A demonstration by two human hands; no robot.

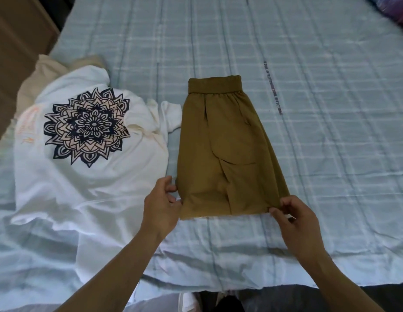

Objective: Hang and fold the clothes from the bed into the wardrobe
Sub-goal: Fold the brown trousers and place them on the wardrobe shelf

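Flat on the bed (308, 109) lies a pair of olive-brown shorts (227, 149), folded lengthwise, with the elastic waistband at the far end and the hem at the near end, close to the person. Just to the left of the shorts, and touching their edge near the top, is a crumpled white shirt (88, 154) printed with a large dark mandala pattern; a beige garment (45, 73) shows from under its far side. The bed is covered by a pale blue checked sheet, and a strip of printed lettering (272, 86) lies on it just to the right of the waistband. At the top right corner a dark, colourful item (394, 12) is blurred and cannot be made out. A brown piece of furniture (16, 41) stands beyond the bed's left edge. Both forearms reach in from below. The left hand (162, 206) pinches the near left corner of the hem between thumb and curled fingers, and the right hand (295, 219) pinches the near right corner likewise.
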